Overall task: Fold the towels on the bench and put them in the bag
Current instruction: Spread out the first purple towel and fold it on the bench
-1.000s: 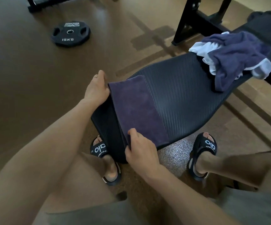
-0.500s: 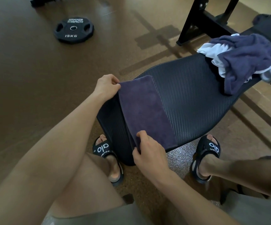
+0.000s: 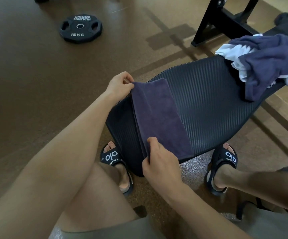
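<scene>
Folded purple towel (image 3: 158,118) flat on bench (image 3: 208,100); crumpled towel pile (image 3: 267,62) at far end.

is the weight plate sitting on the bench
No, the weight plate lies flat on the floor, well away from the bench.

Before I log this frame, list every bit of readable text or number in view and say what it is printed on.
"HAMMER STRENGTH": top of the black weight plate lying on the floor.
"15KG": lower part of the same plate.
"alo": white logo on the strap of the left slide sandal.
"alo": strap of the right slide sandal.
Small lettering under the left sandal's logo: too blurred to read.
Towels and bench: no text visible.
</scene>
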`<state>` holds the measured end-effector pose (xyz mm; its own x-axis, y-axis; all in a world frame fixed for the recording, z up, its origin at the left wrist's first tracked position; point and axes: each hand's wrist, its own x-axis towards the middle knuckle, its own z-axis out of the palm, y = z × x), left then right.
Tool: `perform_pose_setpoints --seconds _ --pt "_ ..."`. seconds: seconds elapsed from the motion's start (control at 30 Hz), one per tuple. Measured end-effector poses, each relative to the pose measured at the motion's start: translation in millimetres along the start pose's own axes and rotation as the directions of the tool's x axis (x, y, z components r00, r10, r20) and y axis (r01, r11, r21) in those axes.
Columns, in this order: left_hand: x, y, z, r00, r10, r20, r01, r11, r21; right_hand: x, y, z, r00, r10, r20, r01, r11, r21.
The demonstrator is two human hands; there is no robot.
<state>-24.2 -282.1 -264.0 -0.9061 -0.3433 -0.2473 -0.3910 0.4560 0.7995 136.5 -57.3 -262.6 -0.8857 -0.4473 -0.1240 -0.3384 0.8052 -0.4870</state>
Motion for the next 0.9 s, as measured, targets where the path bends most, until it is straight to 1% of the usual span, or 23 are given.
perform_pose_setpoints --seconds 0.07,0.13,0.2,0.23,0.3,0.37,0.43,0.57,0.63,0.77,0.9 --pt "-1.9 0.2 -2.2 1.000 -0.006 0.009 0.006 1.000 0.002 1.8 -0.2 0.1 1.000 0.003 0.016 -0.003 1.000 0.008" --pt "-3.1 0.6 -3.4 1.000 -0.008 0.008 0.008 1.000 0.009 2.9 -1.0 -3.9 0.998 0.010 0.061 -0.012 0.999 0.039" --pt "-4.8 -0.3 -3.3 1.000 -0.024 0.014 0.023 1.000 0.018 8.7 -0.9 -11.0 0.991 0.042 0.129 -0.054 0.995 0.086" --pt "-5.3 -1.6 -3.0 0.999 -0.035 0.017 0.034 0.999 0.019 16.3 1.1 -15.7 0.988 0.067 0.141 -0.083 0.991 0.110" --pt "-6.7 -3.3 -3.6 0.999 -0.053 0.006 0.053 0.999 0.010 42.9 11.2 -26.5 0.991 0.094 0.100 -0.109 0.981 0.158" --pt "-7.0 -5.9 -4.4 0.998 -0.063 -0.011 0.063 0.998 0.017 81.6 27.9 -40.0 0.997 0.074 0.037 -0.080 0.983 0.166" --pt "-7.4 -9.2 -4.4 0.997 -0.071 -0.008 0.071 0.997 0.029 125.4 46.4 -54.8 0.999 0.034 0.006 -0.034 0.992 0.123" --pt "-4.6 -13.7 0.3 0.998 -0.057 -0.026 0.058 0.997 0.048 204.0 74.4 -77.0 1.000 0.002 0.017 -0.003 0.999 0.041" --pt "-2.8 -13.8 1.5 0.998 -0.039 -0.044 0.041 0.998 0.056 233.2 79.9 -83.4 0.998 -0.015 0.068 0.014 1.000 0.006" --pt "-1.1 -13.4 2.6 0.999 0.002 -0.042 0.001 0.998 0.065 267.4 78.2 -87.2 0.962 -0.073 0.263 0.071 0.997 0.015" --pt "1.5 -17.6 2.4 1.000 0.011 -0.021 -0.010 0.998 0.055 282.9 74.8 -89.6 0.944 -0.098 0.315 0.115 0.993 -0.036"
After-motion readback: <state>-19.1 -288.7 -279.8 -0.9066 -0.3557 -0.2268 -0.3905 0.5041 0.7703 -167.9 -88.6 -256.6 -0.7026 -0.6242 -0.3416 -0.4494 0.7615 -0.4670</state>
